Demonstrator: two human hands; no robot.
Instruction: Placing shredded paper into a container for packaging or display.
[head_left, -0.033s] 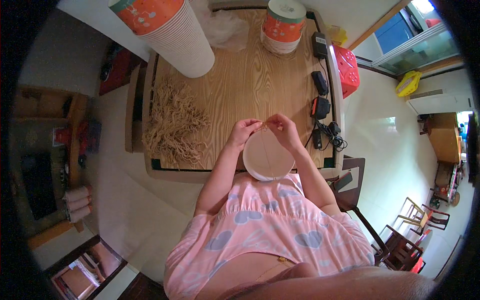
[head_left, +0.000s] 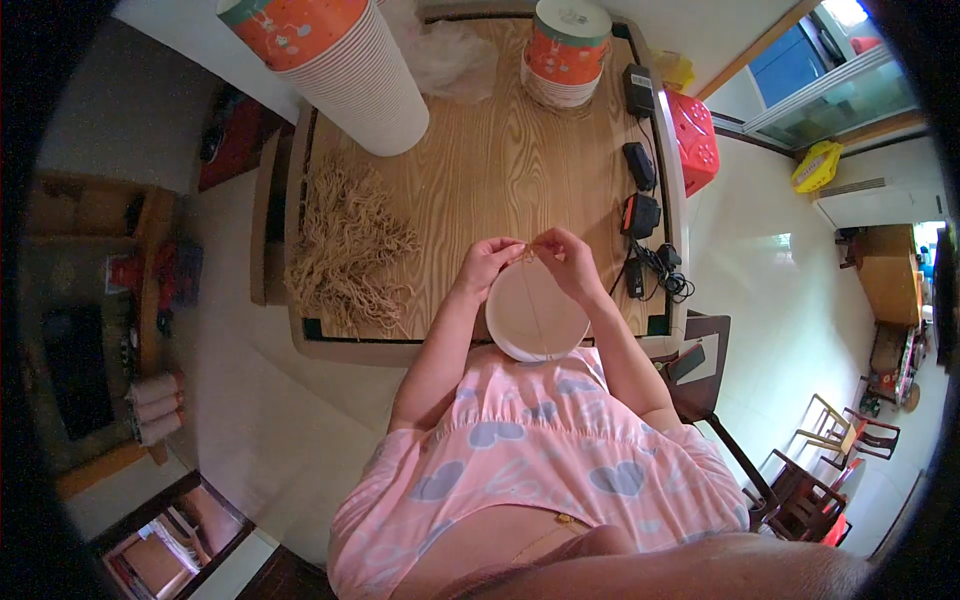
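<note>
A round white paper bucket [head_left: 512,315] rests at the near edge of the table, against my clothing. A thin tan string [head_left: 533,305] runs across its pale round face to the far rim. There my left hand [head_left: 489,264] and my right hand [head_left: 566,262] meet, fingertips pinched on the string. Small loops of it show just below the fingers; whether they form a knot is too small to tell. To the left lies a loose heap of tan strings [head_left: 350,245] on the wooden table [head_left: 480,180].
A tall nested stack of orange-and-white paper buckets [head_left: 345,85] leans at the far left. A shorter stack [head_left: 568,55] stands at the back, beside crumpled clear plastic [head_left: 450,62]. Black chargers and cables [head_left: 642,215] line the right edge. A red stool [head_left: 692,143] stands beyond.
</note>
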